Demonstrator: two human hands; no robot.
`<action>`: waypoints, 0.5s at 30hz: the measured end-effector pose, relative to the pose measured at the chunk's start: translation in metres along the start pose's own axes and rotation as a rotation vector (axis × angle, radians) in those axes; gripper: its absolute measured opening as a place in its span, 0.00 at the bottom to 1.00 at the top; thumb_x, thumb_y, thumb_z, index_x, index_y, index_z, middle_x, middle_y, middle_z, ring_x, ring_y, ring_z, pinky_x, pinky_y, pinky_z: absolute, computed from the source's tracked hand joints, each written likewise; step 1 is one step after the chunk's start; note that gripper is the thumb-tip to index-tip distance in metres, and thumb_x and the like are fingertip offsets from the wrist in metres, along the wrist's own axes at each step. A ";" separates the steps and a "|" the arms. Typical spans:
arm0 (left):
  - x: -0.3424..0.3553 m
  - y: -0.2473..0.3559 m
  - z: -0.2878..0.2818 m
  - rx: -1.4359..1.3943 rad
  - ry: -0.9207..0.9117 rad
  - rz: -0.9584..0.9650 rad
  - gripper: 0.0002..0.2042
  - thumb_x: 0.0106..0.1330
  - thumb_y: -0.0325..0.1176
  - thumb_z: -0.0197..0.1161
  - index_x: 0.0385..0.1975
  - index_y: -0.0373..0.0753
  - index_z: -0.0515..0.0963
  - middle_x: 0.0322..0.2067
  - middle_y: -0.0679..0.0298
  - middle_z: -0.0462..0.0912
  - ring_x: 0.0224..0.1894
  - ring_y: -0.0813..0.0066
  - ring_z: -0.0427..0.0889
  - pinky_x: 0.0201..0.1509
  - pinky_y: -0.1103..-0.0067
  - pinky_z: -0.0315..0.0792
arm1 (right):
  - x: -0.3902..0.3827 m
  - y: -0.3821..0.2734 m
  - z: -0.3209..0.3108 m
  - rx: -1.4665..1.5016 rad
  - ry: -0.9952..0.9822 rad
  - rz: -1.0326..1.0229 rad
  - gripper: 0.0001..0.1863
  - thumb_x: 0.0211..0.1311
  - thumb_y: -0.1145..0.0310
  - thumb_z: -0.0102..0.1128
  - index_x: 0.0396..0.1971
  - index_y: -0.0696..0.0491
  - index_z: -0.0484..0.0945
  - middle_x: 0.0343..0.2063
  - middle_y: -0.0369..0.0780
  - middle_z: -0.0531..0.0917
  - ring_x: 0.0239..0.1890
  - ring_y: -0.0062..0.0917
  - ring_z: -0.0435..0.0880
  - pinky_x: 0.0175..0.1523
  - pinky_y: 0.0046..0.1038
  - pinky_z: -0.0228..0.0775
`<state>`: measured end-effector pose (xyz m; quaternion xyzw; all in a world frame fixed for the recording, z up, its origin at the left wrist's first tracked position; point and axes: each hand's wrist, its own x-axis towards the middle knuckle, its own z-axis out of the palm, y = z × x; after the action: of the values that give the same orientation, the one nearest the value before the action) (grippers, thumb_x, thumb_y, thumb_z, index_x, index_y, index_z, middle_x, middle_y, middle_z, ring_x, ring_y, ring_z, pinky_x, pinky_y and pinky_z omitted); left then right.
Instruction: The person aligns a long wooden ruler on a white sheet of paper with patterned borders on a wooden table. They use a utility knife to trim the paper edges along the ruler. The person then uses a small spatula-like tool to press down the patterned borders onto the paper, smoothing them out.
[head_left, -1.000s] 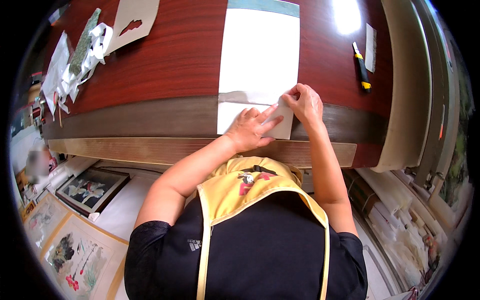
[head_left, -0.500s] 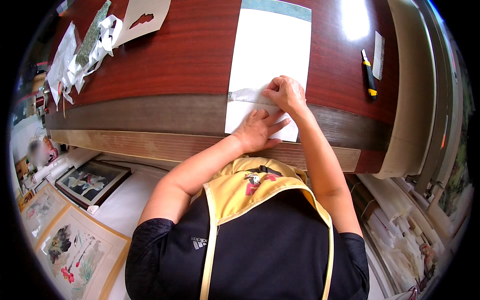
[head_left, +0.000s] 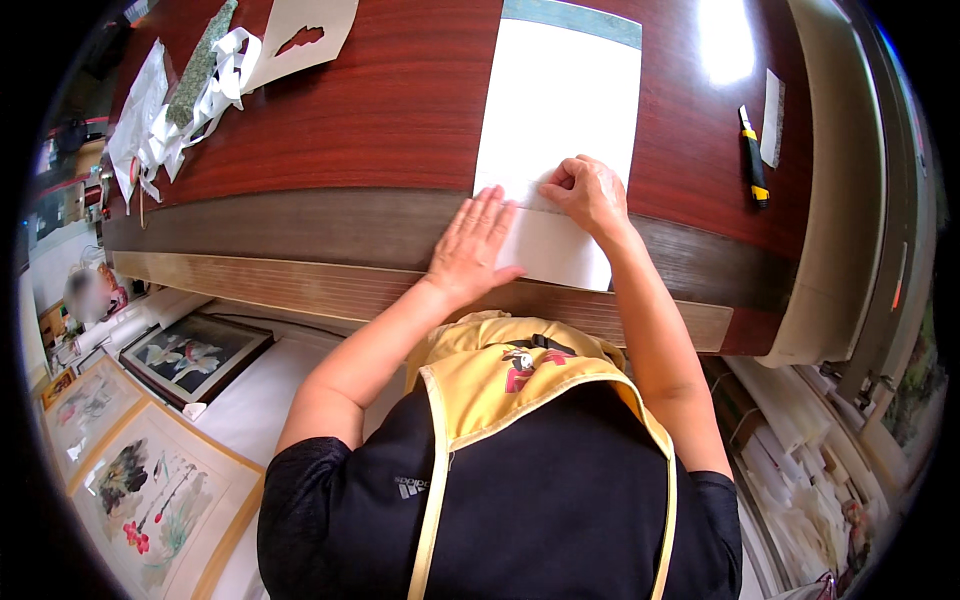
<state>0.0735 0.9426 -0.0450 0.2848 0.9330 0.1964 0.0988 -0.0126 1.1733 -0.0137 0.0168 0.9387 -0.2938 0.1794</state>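
A long white sheet (head_left: 557, 95) with a teal band at its far end lies lengthwise on the dark red table (head_left: 380, 110). My left hand (head_left: 470, 250) rests flat, fingers spread, on the sheet's near left edge. My right hand (head_left: 588, 195) is pinched closed on the sheet toward its right side, at a faint pale band crossing it; what is between the fingertips is hidden. Right of the sheet lie a yellow-and-black utility knife (head_left: 754, 160) and a narrow pale strip (head_left: 772, 115).
Crumpled white scraps (head_left: 140, 130), a green mottled strip (head_left: 200, 70) and a card with a torn hole (head_left: 290, 65) lie at back left. Below the table are framed pictures (head_left: 195, 360) at left and stacked paper rolls (head_left: 780, 420) at right.
My left hand has shifted left to the sheet's edge, fingers now pointing away from me. My pinched right hand moved left from the sheet's right edge over the pale band, which looks fainter now.
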 end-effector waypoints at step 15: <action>0.007 0.027 0.013 -0.106 -0.062 0.229 0.44 0.60 0.60 0.68 0.75 0.47 0.63 0.75 0.64 0.60 0.79 0.60 0.53 0.82 0.59 0.44 | 0.003 -0.002 -0.005 -0.005 -0.032 0.032 0.13 0.53 0.55 0.75 0.30 0.49 0.89 0.35 0.39 0.88 0.41 0.35 0.87 0.49 0.37 0.78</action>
<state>0.0846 0.9712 -0.0460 0.3899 0.8792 0.2465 0.1191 -0.0173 1.1740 -0.0097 0.0267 0.9361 -0.2889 0.1989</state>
